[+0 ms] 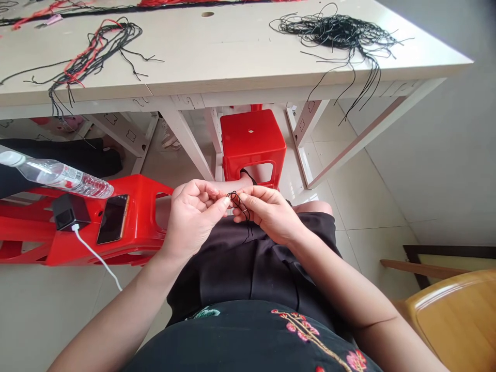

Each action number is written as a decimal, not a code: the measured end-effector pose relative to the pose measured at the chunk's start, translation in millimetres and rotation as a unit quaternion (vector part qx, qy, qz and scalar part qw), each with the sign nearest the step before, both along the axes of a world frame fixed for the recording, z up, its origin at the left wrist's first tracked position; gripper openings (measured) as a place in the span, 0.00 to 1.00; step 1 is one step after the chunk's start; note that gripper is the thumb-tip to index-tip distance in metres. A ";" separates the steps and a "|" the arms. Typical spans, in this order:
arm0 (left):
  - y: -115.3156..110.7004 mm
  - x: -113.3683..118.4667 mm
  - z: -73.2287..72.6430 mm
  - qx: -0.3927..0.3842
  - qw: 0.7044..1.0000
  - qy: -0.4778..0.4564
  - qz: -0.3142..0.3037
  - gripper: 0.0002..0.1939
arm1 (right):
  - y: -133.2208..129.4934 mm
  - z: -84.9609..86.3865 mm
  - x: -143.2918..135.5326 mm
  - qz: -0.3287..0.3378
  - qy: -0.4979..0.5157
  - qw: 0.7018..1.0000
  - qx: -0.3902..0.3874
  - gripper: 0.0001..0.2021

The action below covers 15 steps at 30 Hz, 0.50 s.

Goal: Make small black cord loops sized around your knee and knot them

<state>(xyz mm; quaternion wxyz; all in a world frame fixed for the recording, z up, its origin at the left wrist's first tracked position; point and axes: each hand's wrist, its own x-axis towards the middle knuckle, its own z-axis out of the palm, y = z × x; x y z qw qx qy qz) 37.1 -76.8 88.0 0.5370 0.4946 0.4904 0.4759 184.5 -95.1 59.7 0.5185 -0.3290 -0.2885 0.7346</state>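
Observation:
Above my lap, a thin black cord [234, 198] is looped between my two hands, its loose ends hanging down over my dark clothing. My left hand [196, 209] pinches one side of the loops between thumb and forefinger. On the other side, the thumb and fingers of my right hand [267, 206] close on the same cord. Whether the loops form a finished knot is too small to tell. A tangled pile of black cords [337, 33] lies on the table at the right, some ends drooping over its edge. Black and red cords [96, 49] lie bundled at the left.
The white table [217, 62] stands in front of me. Under it is a red stool [251, 137]. Another red stool [143, 206] at my left bears a water bottle [73, 178], a phone [113, 219] and a black charger [70, 212]. A wooden chair [461, 315] is at the right.

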 end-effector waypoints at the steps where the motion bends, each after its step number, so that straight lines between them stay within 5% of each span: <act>1: 0.6 -0.1 -2.3 0.011 1.000 0.008 0.006 0.13 | -0.7 -0.6 -1.1 -0.006 0.003 1.000 -0.002 0.13; 15: 3.2 1.9 -14.6 0.033 0.999 0.026 0.014 0.11 | -4.2 -11.1 -11.5 -0.070 -0.082 0.992 0.062 0.13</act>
